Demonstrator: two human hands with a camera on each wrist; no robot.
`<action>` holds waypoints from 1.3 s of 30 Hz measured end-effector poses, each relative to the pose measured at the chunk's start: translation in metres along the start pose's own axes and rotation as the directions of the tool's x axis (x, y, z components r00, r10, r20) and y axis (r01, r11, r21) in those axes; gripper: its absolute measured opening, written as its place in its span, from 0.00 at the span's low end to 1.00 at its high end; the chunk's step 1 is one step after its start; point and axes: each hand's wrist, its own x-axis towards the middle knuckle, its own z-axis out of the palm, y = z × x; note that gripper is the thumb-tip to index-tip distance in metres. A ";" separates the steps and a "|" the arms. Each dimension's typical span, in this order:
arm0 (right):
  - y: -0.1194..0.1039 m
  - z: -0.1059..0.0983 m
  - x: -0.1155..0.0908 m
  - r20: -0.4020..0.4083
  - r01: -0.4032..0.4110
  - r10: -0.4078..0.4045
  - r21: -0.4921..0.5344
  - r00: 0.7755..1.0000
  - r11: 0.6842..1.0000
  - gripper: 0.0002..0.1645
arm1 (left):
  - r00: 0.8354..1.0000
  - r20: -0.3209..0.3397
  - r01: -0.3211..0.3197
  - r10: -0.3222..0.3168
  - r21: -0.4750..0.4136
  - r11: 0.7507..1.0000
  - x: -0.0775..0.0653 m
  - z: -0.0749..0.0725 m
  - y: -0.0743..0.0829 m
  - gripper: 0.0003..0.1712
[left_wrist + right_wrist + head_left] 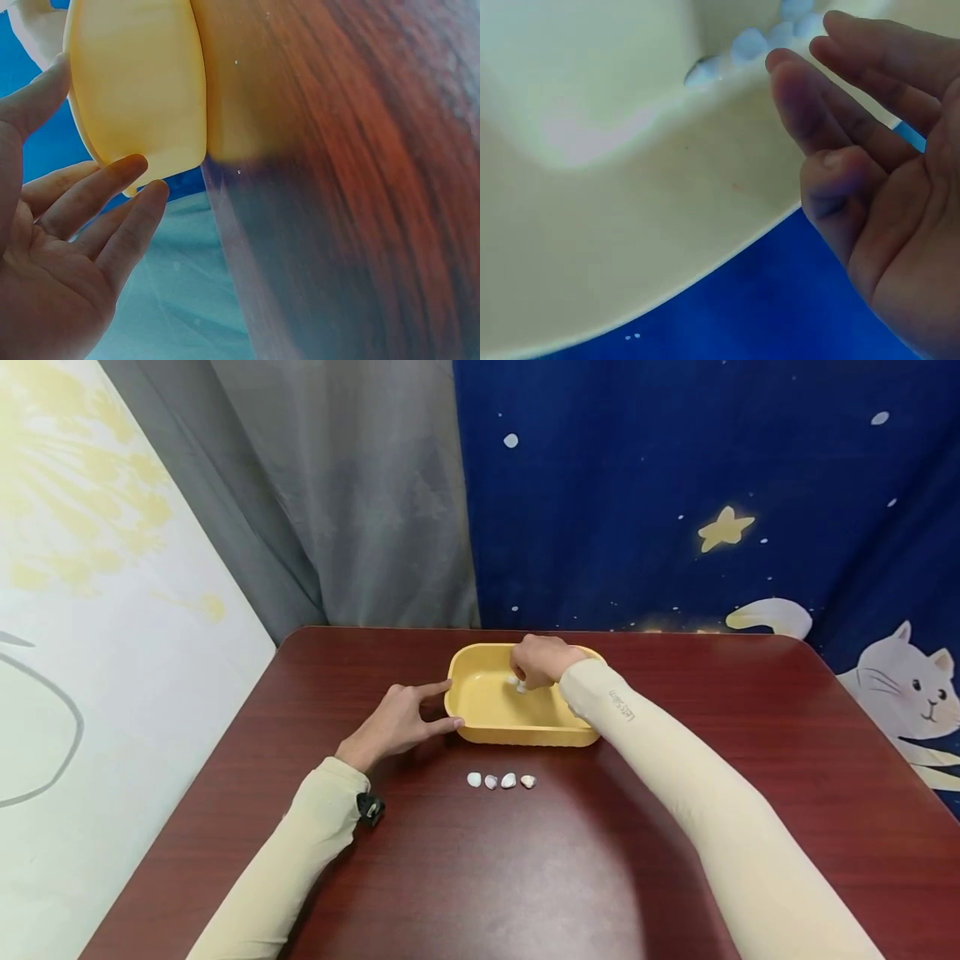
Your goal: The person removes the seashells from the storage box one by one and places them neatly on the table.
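Observation:
A shallow yellow plastic basin [480,736] stands on the table. My left hand [393,720] is at its left end, thumb at the front corner of the rim, the other fingers along the left side. The left wrist view shows those fingers nearly straight against the outer wall of the basin [142,82]. My right hand [542,662] reaches down inside, over several small pale seashells [521,687]. In the right wrist view, its fingers are relaxed and spread above the shells [748,45], with nothing visibly gripped; the hand partly hides the pile.
In front of the basin, several small seashells [508,781] lie in a row on the dark red wooden table [465,868]. A grey curtain [375,527] and a blue curtain [600,510] hang behind the table's far edge. A white patterned surface [112,693] borders the left.

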 end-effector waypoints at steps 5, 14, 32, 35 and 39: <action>-0.002 0.006 0.004 -0.009 -0.018 0.018 0.009 1.000 1.000 0.13 | 1.000 0.000 0.000 0.000 -0.007 1.000 -0.001 0.003 0.000 0.44; -0.002 0.023 0.014 -0.081 0.008 -0.009 -0.002 0.997 1.000 0.10 | 1.000 -0.009 -0.016 0.016 -0.009 1.000 -0.001 0.003 0.001 0.43; -0.013 0.029 0.020 -0.166 -0.010 -0.004 -0.085 0.986 0.996 0.09 | 1.000 -0.008 -0.011 0.011 0.002 1.000 0.000 0.001 0.000 0.43; -0.014 0.028 0.020 -0.172 -0.018 0.004 -0.075 0.985 0.997 0.08 | 1.000 -0.012 -0.014 0.014 0.001 1.000 0.000 0.001 0.000 0.43; -0.017 0.027 0.021 -0.153 -0.013 0.000 -0.088 0.988 0.996 0.07 | 1.000 -0.014 -0.012 0.012 -0.004 1.000 -0.001 0.002 -0.001 0.42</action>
